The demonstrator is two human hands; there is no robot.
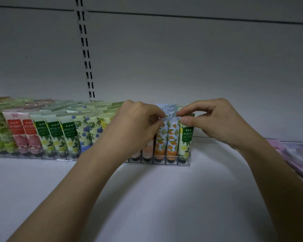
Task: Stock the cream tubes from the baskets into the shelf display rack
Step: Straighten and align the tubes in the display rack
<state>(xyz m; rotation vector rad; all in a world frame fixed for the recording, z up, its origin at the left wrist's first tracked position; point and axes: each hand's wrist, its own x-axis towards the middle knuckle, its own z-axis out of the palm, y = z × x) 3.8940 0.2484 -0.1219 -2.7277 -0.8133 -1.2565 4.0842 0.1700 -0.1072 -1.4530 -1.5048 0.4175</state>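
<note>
Two bare hands reach over a white shelf (147, 198) to a clear rack (164, 162) packed with upright cream tubes. The left hand (135, 123) pinches the flat top edge of an orange-print tube (160, 137) between thumb and curled fingers. The right hand (212, 119) pinches the top of the green tube (185, 137) in the rack's rightmost slot, thumb in front. A second orange-print tube (173, 137) stands between them. More tubes, green (54, 135), red (23, 135) and blue-flowered (86, 133), fill the slots to the left. Pink packets (297, 154) lie at the shelf's right edge.
</note>
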